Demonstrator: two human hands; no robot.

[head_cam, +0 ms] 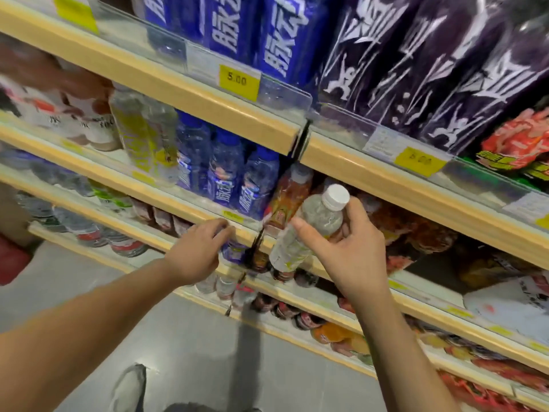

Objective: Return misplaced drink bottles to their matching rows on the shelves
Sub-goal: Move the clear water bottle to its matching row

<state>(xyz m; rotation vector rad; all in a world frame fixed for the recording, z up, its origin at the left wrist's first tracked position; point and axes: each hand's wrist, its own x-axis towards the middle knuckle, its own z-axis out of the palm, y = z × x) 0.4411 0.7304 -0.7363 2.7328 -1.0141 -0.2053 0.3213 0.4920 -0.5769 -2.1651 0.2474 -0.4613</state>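
My right hand (353, 251) grips a clear bottle with a white cap and a pale yellow label (309, 230), tilted, in front of the shelf rail (184, 203). My left hand (197, 251) reaches over a lower shelf, fingers curled around a blue-labelled bottle (234, 251) there; how firmly it grips is hard to tell. Matching clear bottles with yellow labels (142, 135) stand at the left of the second shelf, beside a row of blue bottles (225, 173). An orange-brown bottle (285, 197) stands right of the blue row.
Large blue bottles (225, 28) and dark purple bottles (416, 72) fill the top shelf above yellow price tags (237, 81). Snack packets (416, 227) fill the right-hand shelves. Red-capped bottles (285, 310) line lower shelves. The grey floor (208, 352) and my shoe (130, 388) lie below.
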